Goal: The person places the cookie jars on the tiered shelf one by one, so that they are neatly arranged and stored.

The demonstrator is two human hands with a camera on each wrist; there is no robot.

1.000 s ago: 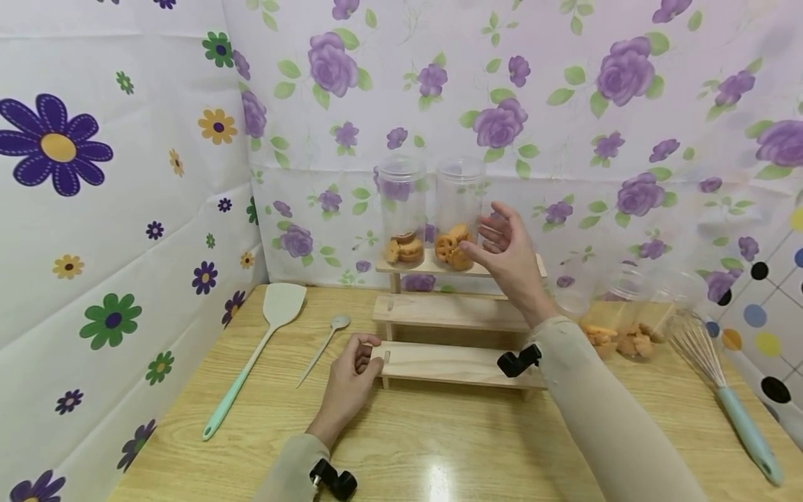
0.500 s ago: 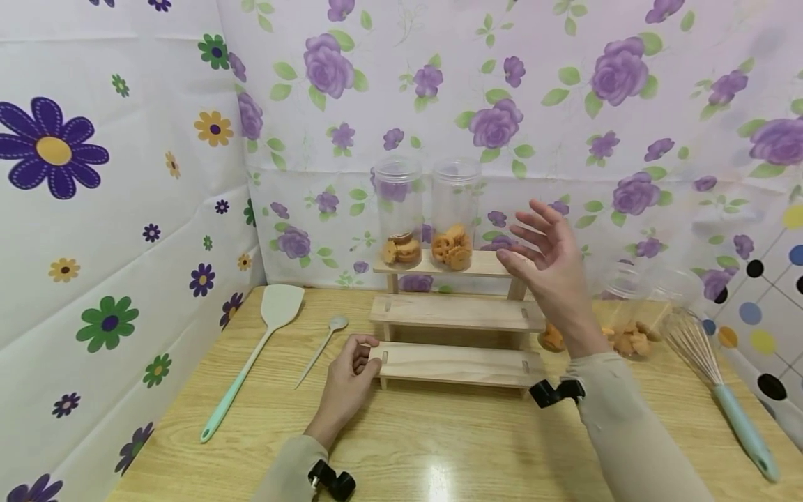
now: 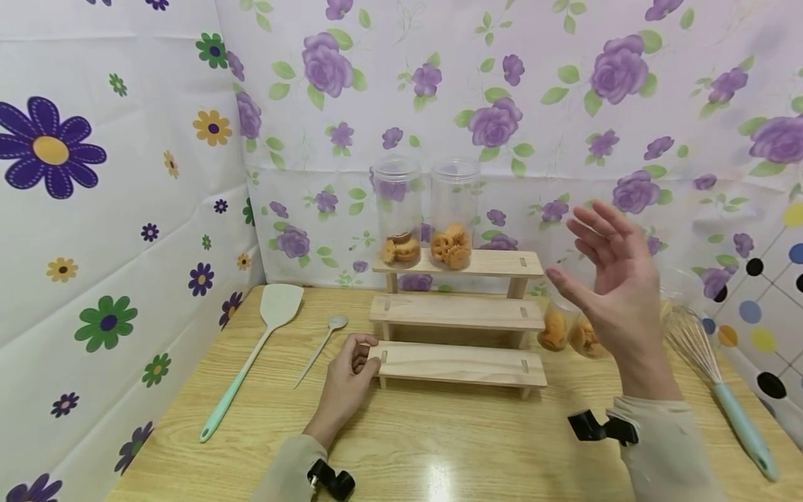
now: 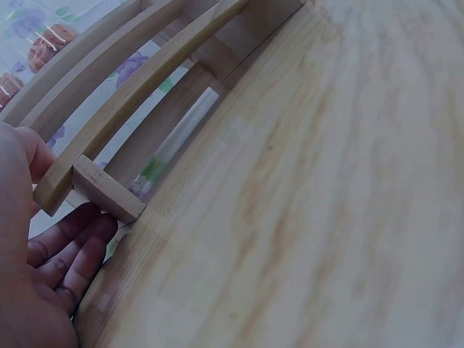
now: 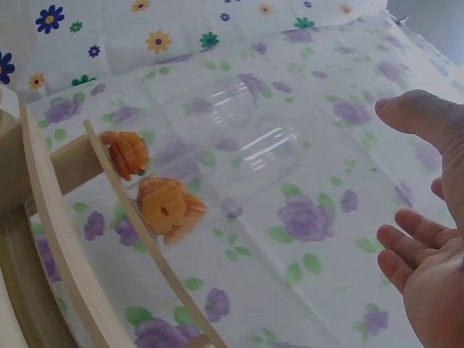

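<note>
A three-tier wooden stand (image 3: pixel 458 312) is on the table. My left hand (image 3: pixel 345 382) grips the left end of its lowest shelf; the left wrist view shows fingers (image 4: pixel 69 250) curled beside the shelf's leg. Two clear plastic jars with cookies, a left one (image 3: pixel 399 209) and a right one (image 3: pixel 454 209), stand upright on the top shelf's left half. My right hand (image 3: pixel 617 300) hangs in the air right of the stand, fingers spread and holding nothing. Behind it, more jars with cookies (image 3: pixel 555 330) stand on the table, partly hidden by the hand.
Left of the stand lie a pale green spatula (image 3: pixel 251 359) and a small long-handled spoon (image 3: pixel 321 351). A whisk (image 3: pixel 721 387) with a blue handle lies at the right. Flowered cloth (image 3: pixel 533 90) covers the walls behind the wooden table (image 3: pixel 452 446).
My right hand has moved right, away from the right jar on the top shelf, its fingers staying spread. My left hand has stayed on the lowest shelf's end.
</note>
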